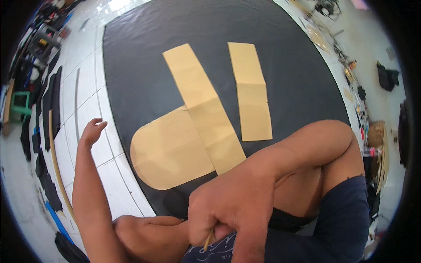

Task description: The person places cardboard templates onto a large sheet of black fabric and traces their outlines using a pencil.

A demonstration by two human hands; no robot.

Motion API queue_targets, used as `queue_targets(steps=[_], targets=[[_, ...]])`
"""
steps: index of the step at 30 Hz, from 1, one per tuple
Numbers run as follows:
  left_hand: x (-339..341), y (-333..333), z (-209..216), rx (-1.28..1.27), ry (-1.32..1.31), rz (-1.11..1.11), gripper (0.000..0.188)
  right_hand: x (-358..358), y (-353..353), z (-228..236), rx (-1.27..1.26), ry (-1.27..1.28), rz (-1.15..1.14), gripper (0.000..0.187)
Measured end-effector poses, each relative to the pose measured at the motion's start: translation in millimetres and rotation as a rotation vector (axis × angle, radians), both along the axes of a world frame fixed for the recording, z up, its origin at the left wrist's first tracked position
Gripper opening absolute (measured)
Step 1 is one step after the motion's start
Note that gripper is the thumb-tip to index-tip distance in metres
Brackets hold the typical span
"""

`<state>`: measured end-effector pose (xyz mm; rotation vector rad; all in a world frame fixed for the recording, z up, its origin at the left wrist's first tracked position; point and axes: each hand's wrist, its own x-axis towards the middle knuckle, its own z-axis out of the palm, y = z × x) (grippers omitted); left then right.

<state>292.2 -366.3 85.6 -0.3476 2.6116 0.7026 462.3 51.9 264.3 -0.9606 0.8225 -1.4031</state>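
Observation:
My right hand (234, 197) is closed near my body, with the end of a thin yellow-brown stick (208, 240) sticking out below its fingers. The rest of the stick is hidden. Out at the left, over the white tiles, my left hand (92, 133) has loosely bent fingers and nothing visible in it. A large black sheet (302, 79) lies spread out. On it rest a tan round-ended paper piece (169, 149), a long tan paper strip (206, 105) along that piece's straight edge, and a shorter creased strip (253, 98) apart to the right.
White floor tiles (87, 70) border the sheet. Dark rolls (52, 101), a long wooden stick (57, 162) and a green stool (21, 103) line the left. Along the right are a black bag (387, 77), cardboard (377, 136) and assorted small items. My bent legs are close to the sheet's near edge.

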Motion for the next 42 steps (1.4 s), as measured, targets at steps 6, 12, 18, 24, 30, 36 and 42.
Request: queue_targets(steps=[6,12,18,24,30,36,42], targets=[[-9.8,14.3,0.5,-0.050,-0.079,0.008,0.062,-1.8,32.9,37.8,0.142,0.037,0.038,0.064],[-18.1,27.8,-3.0,-0.053,-0.046,-0.062,0.061,9.1,54.8,52.0,0.077,0.147,-0.142,0.061],[-23.1,45.7,-4.2,-0.015,-0.015,-0.101,0.058,5.0,68.5,57.9,-0.026,0.255,-0.217,0.057],[-23.3,37.7,-11.2,-0.001,-0.004,-0.096,0.057,-1.5,60.8,29.2,-0.168,0.405,-0.320,0.059],[-22.0,21.1,-20.5,-0.036,0.053,-0.140,0.059,-51.1,82.9,-7.5,0.188,0.363,-0.626,0.065],[-18.4,38.1,-12.1,-0.054,0.046,-0.124,0.055,-93.9,114.8,-172.7,0.928,0.903,-0.583,0.060],[-9.4,15.7,-11.6,-0.042,0.045,-0.067,0.057,-90.0,169.8,-240.9,1.272,1.146,-0.090,0.053]])
